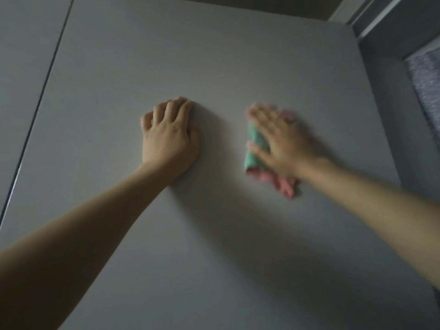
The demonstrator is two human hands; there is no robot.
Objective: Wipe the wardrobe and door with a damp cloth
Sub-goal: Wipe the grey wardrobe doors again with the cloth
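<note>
At the far left a narrow grey panel is seen, divided by a dark vertical seam from the broad wardrobe door, a plain, matte grey surface that fills most of the view. The left hand is braced against this door, its heel laid on the panel and its fingers curled, with nothing grasped in them. Just right of it, the right hand is blurred; it is laid flat with straight, spread fingers pressed on the cloth, which is held against the door. The cloth is green at its left part and pink at its lower edge and upper right corner. Soft shadows are cast on the door beneath both forearms. At the top right a pale frame is seen, and at the right edge a speckled, lighter window pane.
</note>
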